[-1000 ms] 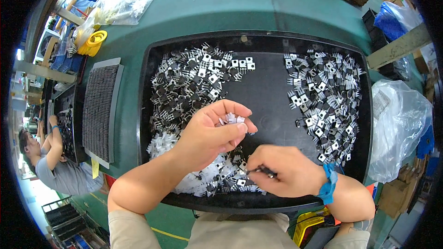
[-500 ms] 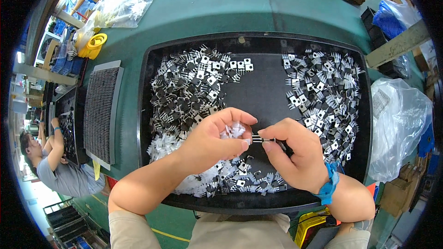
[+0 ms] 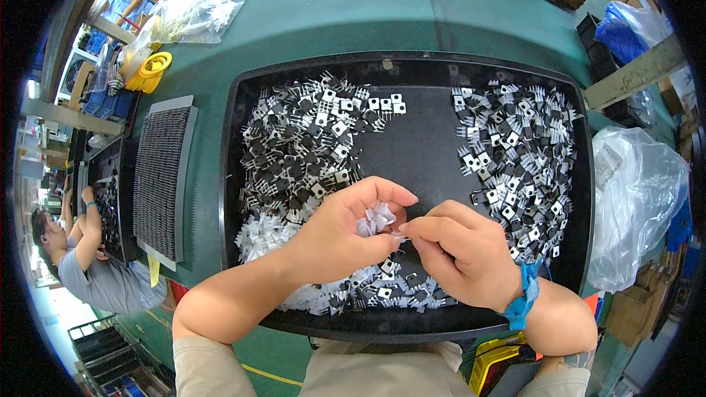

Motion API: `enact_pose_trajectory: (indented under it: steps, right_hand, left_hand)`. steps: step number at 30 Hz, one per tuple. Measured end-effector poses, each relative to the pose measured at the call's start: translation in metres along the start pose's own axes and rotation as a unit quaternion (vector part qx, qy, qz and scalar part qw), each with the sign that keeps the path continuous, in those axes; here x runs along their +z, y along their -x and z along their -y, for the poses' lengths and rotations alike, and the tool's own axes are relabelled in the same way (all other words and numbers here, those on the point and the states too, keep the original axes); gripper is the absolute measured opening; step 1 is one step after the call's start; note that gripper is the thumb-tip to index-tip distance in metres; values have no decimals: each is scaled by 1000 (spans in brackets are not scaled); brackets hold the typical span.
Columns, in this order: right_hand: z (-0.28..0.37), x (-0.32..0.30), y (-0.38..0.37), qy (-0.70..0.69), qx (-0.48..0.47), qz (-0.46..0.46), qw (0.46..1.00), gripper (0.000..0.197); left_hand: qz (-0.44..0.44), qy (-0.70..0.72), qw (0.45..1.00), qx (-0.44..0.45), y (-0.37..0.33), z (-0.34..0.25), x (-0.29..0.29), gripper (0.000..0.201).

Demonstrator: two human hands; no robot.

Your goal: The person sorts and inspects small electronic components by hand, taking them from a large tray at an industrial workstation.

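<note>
Cupped in my left hand (image 3: 340,229) lies a small heap of white plastic pieces (image 3: 376,219), its fingers curled round them. My right hand (image 3: 471,254) is closed in a pinch against the left fingertips; a tiny pale bit shows there, but what the pinch holds is mostly hidden. Both hands are over a black tray (image 3: 412,147). Three-legged transistors (image 3: 294,154) are heaped on the tray's left side, and another pile of transistors (image 3: 518,169) is on the right. More white plastic pieces (image 3: 265,237) lie left of and below my left hand, beside transistors near the front edge.
A rack of dark parts in rows (image 3: 162,176) stands left of the tray on the green table (image 3: 353,15). Clear plastic bags (image 3: 636,198) sit at the right; a yellow coil (image 3: 151,73) is at the far left. A co-worker (image 3: 103,250) works at another tray.
The transistor whose legs showed between my hands is no longer visible. My right fingers have moved slightly left and closed up against my left fingertips.
</note>
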State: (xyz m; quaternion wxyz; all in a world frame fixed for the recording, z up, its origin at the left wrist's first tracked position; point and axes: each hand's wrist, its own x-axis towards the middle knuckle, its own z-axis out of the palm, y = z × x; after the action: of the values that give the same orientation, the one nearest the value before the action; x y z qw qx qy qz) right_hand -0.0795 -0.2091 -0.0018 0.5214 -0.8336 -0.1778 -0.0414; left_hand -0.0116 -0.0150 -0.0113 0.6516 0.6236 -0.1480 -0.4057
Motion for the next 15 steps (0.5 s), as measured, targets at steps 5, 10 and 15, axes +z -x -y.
enact_pose_trajectory:
  steps: [5,10,15]
  right_hand:
    - [1,2,1,0,24,0,1000,22]
    - [3,3,0,-5,16,-36,999,22]
    - [4,3,0,-3,16,-51,999,22]
  left_hand:
    - [-1,-4,1000,-3,0,1,1,42]
    - [1,45,999,-9,-1,-1,-3,38]
    - [6,94,994,-47,0,-2,-2,37]
